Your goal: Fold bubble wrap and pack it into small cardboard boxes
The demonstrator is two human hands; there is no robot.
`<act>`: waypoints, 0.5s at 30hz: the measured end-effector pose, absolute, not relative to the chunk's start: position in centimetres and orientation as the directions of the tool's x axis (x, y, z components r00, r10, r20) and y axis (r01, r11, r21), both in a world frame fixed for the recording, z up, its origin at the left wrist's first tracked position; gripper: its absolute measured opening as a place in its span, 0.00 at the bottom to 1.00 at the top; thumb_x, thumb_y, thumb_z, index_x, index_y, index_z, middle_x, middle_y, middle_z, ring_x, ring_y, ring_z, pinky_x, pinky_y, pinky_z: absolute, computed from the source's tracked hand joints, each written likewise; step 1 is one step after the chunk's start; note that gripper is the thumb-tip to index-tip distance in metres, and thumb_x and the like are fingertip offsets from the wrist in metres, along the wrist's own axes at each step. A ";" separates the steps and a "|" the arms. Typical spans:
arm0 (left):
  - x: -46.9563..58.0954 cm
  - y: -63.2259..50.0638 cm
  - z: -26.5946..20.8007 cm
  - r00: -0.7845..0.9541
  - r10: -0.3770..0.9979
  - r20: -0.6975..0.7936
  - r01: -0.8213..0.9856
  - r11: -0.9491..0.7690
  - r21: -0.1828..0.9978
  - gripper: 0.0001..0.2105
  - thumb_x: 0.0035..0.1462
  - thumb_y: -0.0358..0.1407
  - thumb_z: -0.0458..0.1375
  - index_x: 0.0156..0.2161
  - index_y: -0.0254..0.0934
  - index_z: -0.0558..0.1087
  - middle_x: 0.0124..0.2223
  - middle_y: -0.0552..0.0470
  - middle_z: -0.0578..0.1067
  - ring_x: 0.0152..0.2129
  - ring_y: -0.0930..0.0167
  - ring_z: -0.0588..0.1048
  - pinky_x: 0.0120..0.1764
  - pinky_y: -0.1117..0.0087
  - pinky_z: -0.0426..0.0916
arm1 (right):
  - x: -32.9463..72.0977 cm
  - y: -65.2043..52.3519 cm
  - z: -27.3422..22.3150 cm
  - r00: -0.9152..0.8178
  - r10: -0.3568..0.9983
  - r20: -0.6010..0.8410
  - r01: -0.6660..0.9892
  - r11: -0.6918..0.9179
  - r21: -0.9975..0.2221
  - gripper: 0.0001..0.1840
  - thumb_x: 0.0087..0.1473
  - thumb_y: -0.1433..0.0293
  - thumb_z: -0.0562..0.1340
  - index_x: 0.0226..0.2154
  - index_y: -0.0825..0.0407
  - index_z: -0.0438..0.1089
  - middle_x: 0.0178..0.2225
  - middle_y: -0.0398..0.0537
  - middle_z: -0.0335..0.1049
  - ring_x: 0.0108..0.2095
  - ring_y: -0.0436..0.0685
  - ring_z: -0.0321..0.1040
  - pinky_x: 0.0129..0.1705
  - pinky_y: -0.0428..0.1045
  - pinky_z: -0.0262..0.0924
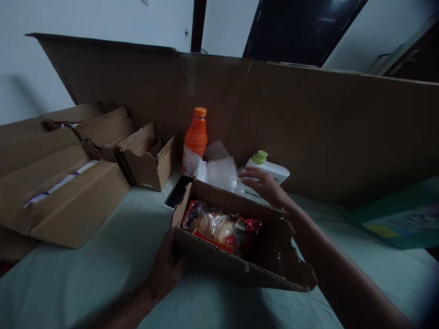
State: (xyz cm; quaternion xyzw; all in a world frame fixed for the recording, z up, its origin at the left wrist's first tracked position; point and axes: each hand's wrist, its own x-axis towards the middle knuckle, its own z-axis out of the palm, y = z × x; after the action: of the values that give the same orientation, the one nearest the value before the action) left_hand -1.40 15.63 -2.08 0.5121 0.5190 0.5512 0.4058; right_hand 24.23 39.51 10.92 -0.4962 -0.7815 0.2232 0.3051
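An open cardboard box [219, 269] with torn edges is tilted toward me, and my left hand [164, 267] grips its left end. Inside it lies a clear and red plastic packet of round, pale baked goods [219, 226]. Beyond the box, my right hand [262, 183] reaches out with its fingers stretched and slightly apart. Its fingertips are beside the crumpled bubble wrap [221, 171]; whether they touch it I cannot tell. Just behind that hand is a white bottle with a green cap [279, 171]. A dark flat object [178, 192] lies partly behind the box.
An orange bottle [196, 135] stands beside the bubble wrap. Several open cardboard boxes [92, 201] fill the left side, one containing white and purple packs. At the right sits a green container with a label [401, 219]. A tall cardboard panel [308, 123] closes off the back.
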 end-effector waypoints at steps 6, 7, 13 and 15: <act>-1.4 15.9 -3.3 -0.195 0.968 0.158 0.138 -0.132 0.982 0.24 0.49 0.29 0.58 0.53 0.37 0.68 0.52 0.45 0.75 0.53 0.57 0.73 0.57 0.54 0.68 | 19.4 43.2 12.1 -0.199 0.936 0.290 0.685 0.344 -0.642 0.05 0.46 0.73 0.68 0.30 0.52 0.80 0.32 0.53 0.80 0.35 0.62 0.76 0.45 0.58 0.71; -1.4 16.0 -3.4 -0.193 0.969 0.157 0.136 -0.132 0.982 0.23 0.49 0.29 0.57 0.53 0.36 0.68 0.51 0.45 0.75 0.53 0.57 0.73 0.57 0.54 0.67 | 19.8 42.7 12.6 -0.166 0.934 0.315 0.687 0.339 -0.643 0.08 0.49 0.71 0.67 0.34 0.53 0.80 0.35 0.54 0.80 0.37 0.61 0.76 0.47 0.58 0.71; -1.3 16.0 -2.6 -0.183 0.972 0.151 0.106 -0.133 0.985 0.28 0.50 0.31 0.57 0.58 0.36 0.64 0.55 0.44 0.74 0.56 0.59 0.72 0.59 0.55 0.66 | 27.9 33.1 14.7 0.223 0.833 0.507 0.433 0.382 -0.817 0.22 0.50 0.57 0.68 0.48 0.47 0.78 0.47 0.55 0.78 0.46 0.66 0.75 0.50 0.63 0.69; -1.4 15.9 -2.3 -0.184 0.969 0.162 0.123 -0.141 0.982 0.29 0.50 0.31 0.57 0.59 0.36 0.64 0.56 0.44 0.73 0.56 0.59 0.71 0.59 0.56 0.66 | 31.4 28.3 13.1 0.397 0.785 0.476 0.381 0.331 -0.863 0.21 0.48 0.56 0.70 0.45 0.42 0.78 0.48 0.54 0.78 0.45 0.66 0.75 0.49 0.63 0.70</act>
State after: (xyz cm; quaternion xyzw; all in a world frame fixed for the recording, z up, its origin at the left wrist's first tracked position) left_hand -1.42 15.95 -2.32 0.5123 0.5328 0.5552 0.3813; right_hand 31.36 28.27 13.15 -0.5554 -0.5249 0.1617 0.6244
